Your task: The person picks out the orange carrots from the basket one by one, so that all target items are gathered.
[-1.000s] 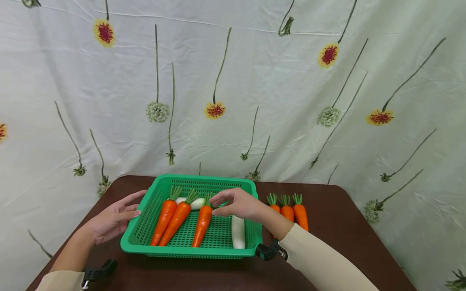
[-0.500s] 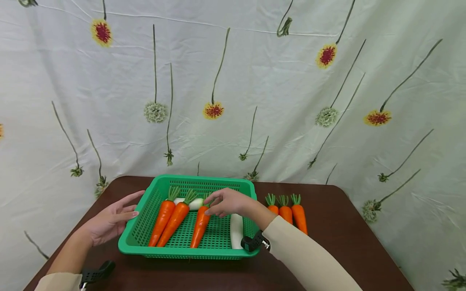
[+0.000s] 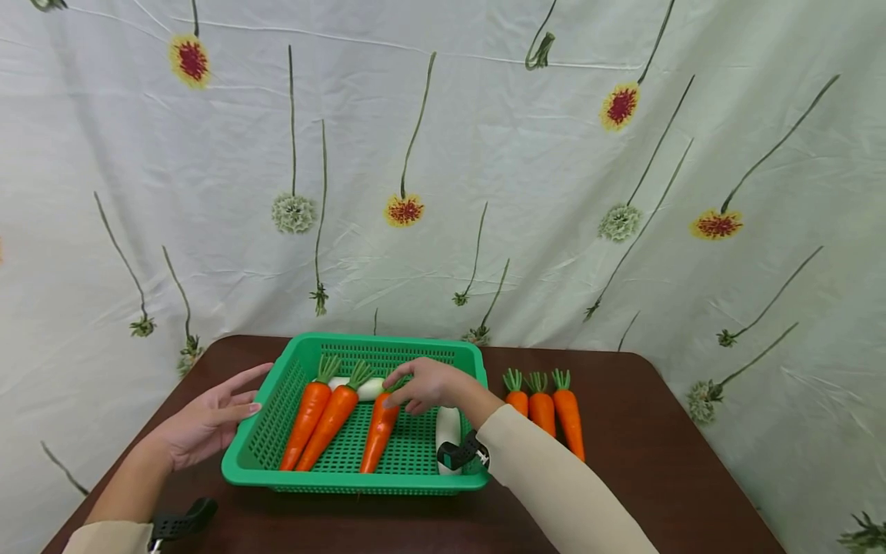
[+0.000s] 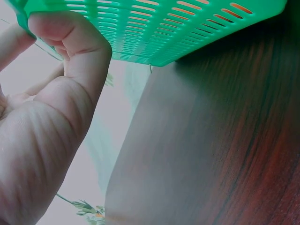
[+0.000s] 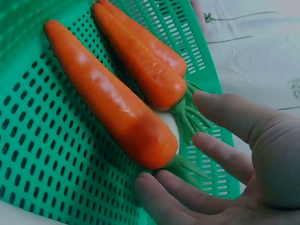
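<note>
In the head view a green plastic basket holds three large orange carrots and white radishes. My left hand is at its left rim, thumb and fingertips touching the rim with the fingers loosely extended. Over the basket, my right hand is spread above the leafy top of the third carrot. In the right wrist view its fingers lie around the green stalks of that carrot, with nothing gripped. Two other carrots lie side by side at the left.
One white radish lies behind the carrots, and another radish lies along the basket's right side, partly covered by the wrist camera. Several smaller-looking carrots rest on the dark wooden table at right. A flowered curtain hangs behind.
My right hand has moved left and slightly lower, to the top of the third carrot. The left hand stays at the basket's rim, and the view has shifted a little.
</note>
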The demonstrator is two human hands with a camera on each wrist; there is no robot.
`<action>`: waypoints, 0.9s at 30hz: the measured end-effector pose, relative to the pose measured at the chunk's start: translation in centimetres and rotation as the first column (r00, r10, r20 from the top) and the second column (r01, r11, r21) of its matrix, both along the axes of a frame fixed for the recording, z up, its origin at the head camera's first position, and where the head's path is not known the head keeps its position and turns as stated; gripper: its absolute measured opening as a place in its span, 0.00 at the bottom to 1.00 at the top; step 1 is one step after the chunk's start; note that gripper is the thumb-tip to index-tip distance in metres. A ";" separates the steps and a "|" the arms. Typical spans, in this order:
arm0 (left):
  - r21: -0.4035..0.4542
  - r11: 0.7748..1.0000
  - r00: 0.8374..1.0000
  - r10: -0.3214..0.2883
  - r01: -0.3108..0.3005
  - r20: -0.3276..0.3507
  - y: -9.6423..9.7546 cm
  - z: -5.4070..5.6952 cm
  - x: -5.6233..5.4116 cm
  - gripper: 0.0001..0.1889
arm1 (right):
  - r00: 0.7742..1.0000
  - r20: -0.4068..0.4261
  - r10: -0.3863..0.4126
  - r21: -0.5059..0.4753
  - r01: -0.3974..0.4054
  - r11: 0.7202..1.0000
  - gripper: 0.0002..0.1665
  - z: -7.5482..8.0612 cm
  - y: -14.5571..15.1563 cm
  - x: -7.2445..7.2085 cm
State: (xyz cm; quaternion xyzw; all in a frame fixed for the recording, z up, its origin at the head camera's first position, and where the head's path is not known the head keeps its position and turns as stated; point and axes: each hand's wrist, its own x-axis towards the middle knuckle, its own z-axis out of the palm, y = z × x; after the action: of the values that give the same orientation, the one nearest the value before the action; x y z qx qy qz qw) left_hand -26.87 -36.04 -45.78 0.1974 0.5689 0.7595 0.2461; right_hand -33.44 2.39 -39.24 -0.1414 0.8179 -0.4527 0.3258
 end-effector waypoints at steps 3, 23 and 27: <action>-0.009 1.000 1.000 0.006 -0.006 -0.003 -0.1 0.0 0.0 0.36 | 0.999 0.012 -0.029 0.004 0.029 1.000 0.24 -0.3 -0.3 -0.2; 0.009 1.000 1.000 -0.006 0.006 -0.003 0.0 0.0 0.3 0.37 | 0.998 0.045 -0.034 0.029 0.033 0.999 0.28 -1.9 -1.8 -0.3; 0.012 1.000 1.000 -0.002 0.002 0.001 0.1 0.1 0.3 0.36 | 0.998 0.041 -0.037 0.029 0.036 0.999 0.29 -2.0 -1.8 -0.3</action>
State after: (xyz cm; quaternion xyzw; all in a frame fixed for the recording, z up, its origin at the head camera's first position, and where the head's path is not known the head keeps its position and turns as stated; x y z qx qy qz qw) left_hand -26.60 -35.90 -45.64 0.1993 0.5640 0.7627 0.2460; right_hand -33.77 0.56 -41.24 -0.1124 0.8198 -0.4498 0.3361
